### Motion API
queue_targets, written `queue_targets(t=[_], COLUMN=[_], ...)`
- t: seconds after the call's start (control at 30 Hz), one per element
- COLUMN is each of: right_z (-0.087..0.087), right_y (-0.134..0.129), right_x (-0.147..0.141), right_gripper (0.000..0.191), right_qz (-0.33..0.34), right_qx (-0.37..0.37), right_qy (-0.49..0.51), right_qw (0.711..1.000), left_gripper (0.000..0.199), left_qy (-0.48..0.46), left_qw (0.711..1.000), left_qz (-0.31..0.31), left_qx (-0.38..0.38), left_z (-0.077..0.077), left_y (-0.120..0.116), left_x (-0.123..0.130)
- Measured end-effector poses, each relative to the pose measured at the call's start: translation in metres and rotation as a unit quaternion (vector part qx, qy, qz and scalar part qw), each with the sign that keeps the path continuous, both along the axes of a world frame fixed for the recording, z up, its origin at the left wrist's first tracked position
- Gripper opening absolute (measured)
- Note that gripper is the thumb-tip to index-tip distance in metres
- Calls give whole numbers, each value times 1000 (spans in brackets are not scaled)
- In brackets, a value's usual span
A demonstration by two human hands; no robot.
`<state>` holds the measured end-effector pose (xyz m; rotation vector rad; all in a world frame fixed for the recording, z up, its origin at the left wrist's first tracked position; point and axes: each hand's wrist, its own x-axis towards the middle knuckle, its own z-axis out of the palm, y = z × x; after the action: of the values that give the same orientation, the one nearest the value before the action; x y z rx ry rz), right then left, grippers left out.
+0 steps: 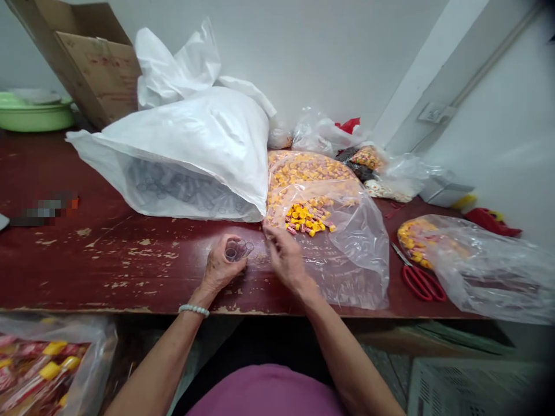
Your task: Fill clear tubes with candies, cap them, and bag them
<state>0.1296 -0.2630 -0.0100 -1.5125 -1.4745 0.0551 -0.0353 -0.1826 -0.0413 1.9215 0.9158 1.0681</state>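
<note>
Tubes of clear, colourless plastic [236, 251], a small bunch, clasped in the grip of the left hand [220, 267], above the near part of the dark red painted worktop [56, 266]. Round mouths showing, no caps visible on them. Right hand [287, 259] just beside, at the left edge of a thin clear plastic bag [364, 242], fingers bunched; cannot tell whether grasping anything.

Progress, by judgement: mid-run. Likely done: long, yellow-capped, red-patterned pieces [50, 370] in a plastic-lined container [104, 341], lower left. Probably left: the bunch in hand; many more clear loose tubes [186, 190] inside the mouth of a bulging white sack [208, 127]; large stock of small yellow-topped, pink-and-white pieces [309, 219] in the clear bag. Impossible to count.

Surface: worn, scuffed to pale patches. At right, red-handled scissors [422, 283] beside a second clear plastic bag [498, 277] with similar pieces. Back left, brown cardboard box [99, 72] and round light green basin [37, 118].

Room: plain pale wall [329, 58] behind, white socket [433, 112] to the right; grey plastic crate [436, 370] below the worktop edge.
</note>
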Motion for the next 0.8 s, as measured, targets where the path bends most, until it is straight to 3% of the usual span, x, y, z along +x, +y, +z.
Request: queue_targets(t=[0.13, 0.23, 0.3, 0.43, 0.53, 0.7, 0.8], right_z=[-3, -19, -30, -44, -45, -21, 0], right_y=[4, 11, 13, 11, 8, -8, -19], right_x=[79, 124, 136, 132, 122, 84, 43], right_gripper=[28, 29, 27, 25, 27, 31, 32], right_qz=[-214, -223, -207, -199, -213, -218, -109], right_qx=[-56, -83, -91, -85, -60, 15, 33], right_qy=[-78, -117, -131, -143, -137, -75, -46], right_qw=[972, 964, 965, 966, 965, 973, 992], left_gripper=[42, 41, 41, 40, 41, 43, 42], left_qy=[-12, -24, -31, -52, -64, -71, -60], left_qw=[1000, 999, 998, 997, 994, 990, 990], left_qz=[-7, -20, -31, -33, -50, -58, -65], left_qx=[-16, -38, -48, -53, -73, -112, -106], left_z=[1, 0, -2, -6, -6, -3, 2], left_y=[-2, -3, -4, -4, -4, -5, -7], left_x=[2, 3, 4, 4, 4, 3, 3])
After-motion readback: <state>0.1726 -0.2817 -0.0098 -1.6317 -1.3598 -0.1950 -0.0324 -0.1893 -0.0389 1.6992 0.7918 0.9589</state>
